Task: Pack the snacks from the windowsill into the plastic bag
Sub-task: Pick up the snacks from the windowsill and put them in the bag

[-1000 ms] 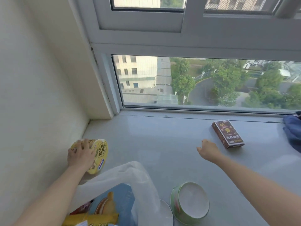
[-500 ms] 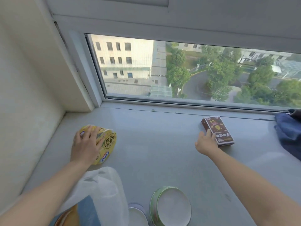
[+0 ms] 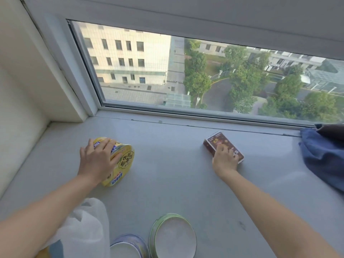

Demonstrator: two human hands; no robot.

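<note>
Left hand (image 3: 96,162); right hand (image 3: 225,161) (both curled)

Windowsill (image 3: 167,175) lies open between yellow tub (image 3: 125,161) and brown box (image 3: 214,139).

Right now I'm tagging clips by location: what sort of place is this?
Probably an upper-floor room in a flat or dormitory: a wide grey windowsill under a white-framed window overlooking buildings and treetops, with a round yellow snack tub and a dark brown snack box on it.
</note>
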